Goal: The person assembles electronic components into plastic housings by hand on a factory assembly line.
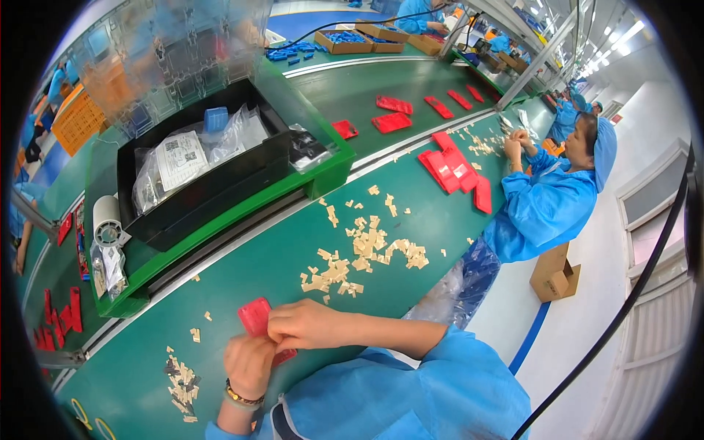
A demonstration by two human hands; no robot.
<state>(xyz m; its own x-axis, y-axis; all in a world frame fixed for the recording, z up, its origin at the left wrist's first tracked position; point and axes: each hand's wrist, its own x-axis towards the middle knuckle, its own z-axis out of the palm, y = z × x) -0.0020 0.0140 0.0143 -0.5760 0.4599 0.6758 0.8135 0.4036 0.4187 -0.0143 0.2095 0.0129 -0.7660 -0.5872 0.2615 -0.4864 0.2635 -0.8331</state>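
Just in front of my body, my left hand (249,364) is closed on a flat red plastic piece (254,316) with rounded corners. My right hand (302,323) reaches across the piece, its fingers pressed together over the middle. What those fingertips pinch, if anything, is hidden. One end of the red piece shows beyond my hands, and a smaller part shows below them. Small cream-coloured flat bits (339,273) lie in a loose heap beyond my right hand. More of these bits, some mixed with dark ones, form a pile (182,385) left of my left hand.
Across the green work surface (242,268) stands a black bin (213,192) of bagged parts on a green-edged shelf. Red pieces (449,167) lie stacked farther right, near a co-worker in blue (546,198). Other red pieces (392,117) sit on the belt behind. A cardboard box (555,275) rests on the floor.
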